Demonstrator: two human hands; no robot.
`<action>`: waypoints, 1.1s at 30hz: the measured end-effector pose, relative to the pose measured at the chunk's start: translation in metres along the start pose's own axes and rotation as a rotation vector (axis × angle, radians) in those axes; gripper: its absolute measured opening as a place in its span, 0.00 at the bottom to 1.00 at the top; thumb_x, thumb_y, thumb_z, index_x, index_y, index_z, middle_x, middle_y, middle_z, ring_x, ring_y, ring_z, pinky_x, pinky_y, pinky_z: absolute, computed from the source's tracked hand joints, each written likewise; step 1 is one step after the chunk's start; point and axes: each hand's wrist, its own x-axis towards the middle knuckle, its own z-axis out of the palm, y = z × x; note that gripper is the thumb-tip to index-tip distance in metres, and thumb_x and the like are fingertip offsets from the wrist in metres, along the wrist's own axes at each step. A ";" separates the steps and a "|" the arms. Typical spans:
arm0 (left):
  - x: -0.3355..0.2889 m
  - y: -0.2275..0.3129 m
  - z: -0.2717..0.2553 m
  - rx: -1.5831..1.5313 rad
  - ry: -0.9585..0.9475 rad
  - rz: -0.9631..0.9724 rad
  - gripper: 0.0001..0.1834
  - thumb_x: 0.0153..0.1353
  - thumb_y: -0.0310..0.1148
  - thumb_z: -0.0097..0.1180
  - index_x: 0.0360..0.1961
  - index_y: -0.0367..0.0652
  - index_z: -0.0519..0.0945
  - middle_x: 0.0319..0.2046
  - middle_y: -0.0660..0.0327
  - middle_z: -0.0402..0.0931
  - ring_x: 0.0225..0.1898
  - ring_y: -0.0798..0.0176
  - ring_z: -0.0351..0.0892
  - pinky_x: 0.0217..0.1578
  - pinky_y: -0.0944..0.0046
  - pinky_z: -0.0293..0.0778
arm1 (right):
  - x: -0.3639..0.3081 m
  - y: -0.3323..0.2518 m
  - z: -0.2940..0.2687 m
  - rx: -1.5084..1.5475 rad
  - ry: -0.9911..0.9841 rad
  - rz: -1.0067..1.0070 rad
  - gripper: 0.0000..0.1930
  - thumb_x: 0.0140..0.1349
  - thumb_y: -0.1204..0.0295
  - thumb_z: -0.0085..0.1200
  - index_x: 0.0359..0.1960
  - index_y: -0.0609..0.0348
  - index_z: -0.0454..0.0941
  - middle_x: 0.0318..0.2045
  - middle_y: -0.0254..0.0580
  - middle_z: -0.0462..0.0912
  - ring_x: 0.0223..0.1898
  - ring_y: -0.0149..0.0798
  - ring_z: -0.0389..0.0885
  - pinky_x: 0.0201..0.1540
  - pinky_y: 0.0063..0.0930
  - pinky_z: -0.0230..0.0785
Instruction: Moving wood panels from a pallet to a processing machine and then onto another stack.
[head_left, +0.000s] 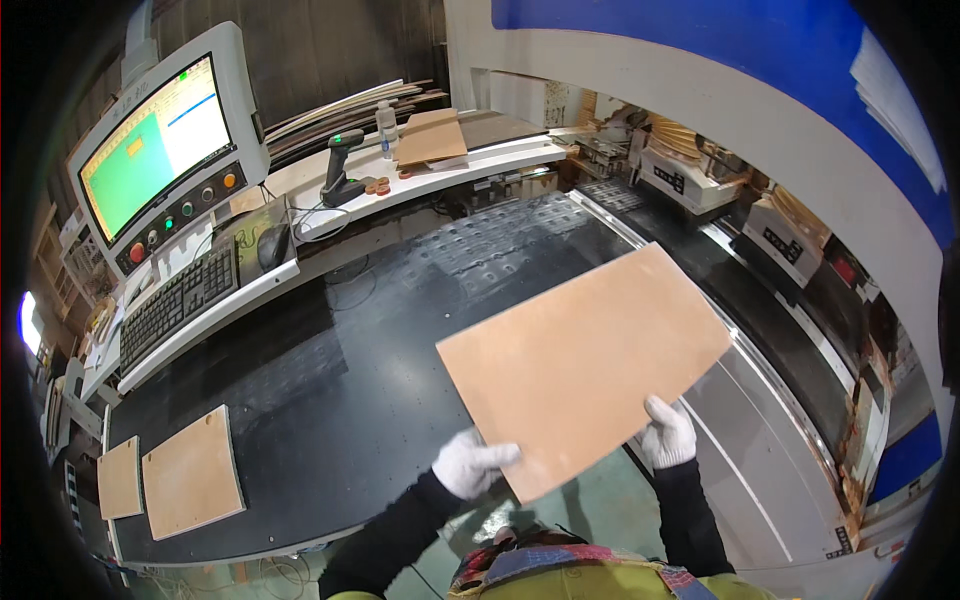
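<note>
A flat tan rectangular board (585, 360) is held out in front of me over the black table (400, 390) and the machine's edge. White-gloved, my left hand (470, 463) pinches the board's near left edge, its thumb lying on top. At the near right edge my right hand (667, 434), gloved too, grips the board with its thumb on the upper face. The fingers of both hands are partly hidden beneath the board. Two smaller tan boards, one wider (193, 473) and one narrower (120, 480), lie on the table's left end.
A monitor (155, 140) with a button panel stands far left, above a keyboard (180, 310) and a mouse (272, 247). On the white ledge are a handheld scanner (342, 168), a bottle (386, 128) and another board (430, 138). Machine heads (690, 178) sit under the blue and white housing.
</note>
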 end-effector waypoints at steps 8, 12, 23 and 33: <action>0.131 0.035 -0.035 0.351 0.319 0.168 0.27 0.60 0.28 0.55 0.57 0.26 0.64 0.51 0.50 0.73 0.47 0.60 0.78 0.47 0.59 0.78 | 0.197 0.035 0.018 0.044 0.110 0.094 0.21 0.59 0.85 0.46 0.56 0.67 0.66 0.52 0.51 0.75 0.53 0.49 0.75 0.56 0.45 0.69; 0.226 0.051 -0.047 0.439 0.443 0.158 0.24 0.62 0.29 0.51 0.58 0.29 0.65 0.49 0.51 0.74 0.43 0.59 0.79 0.37 0.62 0.81 | 0.310 0.044 0.008 0.126 0.064 0.123 0.22 0.60 0.86 0.44 0.57 0.67 0.64 0.55 0.53 0.72 0.55 0.51 0.73 0.57 0.47 0.68; 0.477 0.102 -0.074 0.712 0.688 0.191 0.22 0.57 0.31 0.55 0.51 0.26 0.73 0.42 0.49 0.78 0.36 0.59 0.81 0.32 0.65 0.82 | 0.574 0.036 -0.030 0.144 0.085 0.323 0.17 0.64 0.83 0.43 0.55 0.67 0.63 0.53 0.56 0.71 0.54 0.51 0.73 0.60 0.47 0.66; 0.568 0.113 -0.094 1.004 0.765 0.116 0.21 0.55 0.37 0.55 0.44 0.30 0.77 0.36 0.48 0.80 0.34 0.57 0.82 0.32 0.64 0.78 | 0.651 0.026 -0.052 0.032 0.182 0.332 0.15 0.64 0.81 0.45 0.53 0.69 0.65 0.51 0.56 0.73 0.53 0.51 0.74 0.59 0.45 0.67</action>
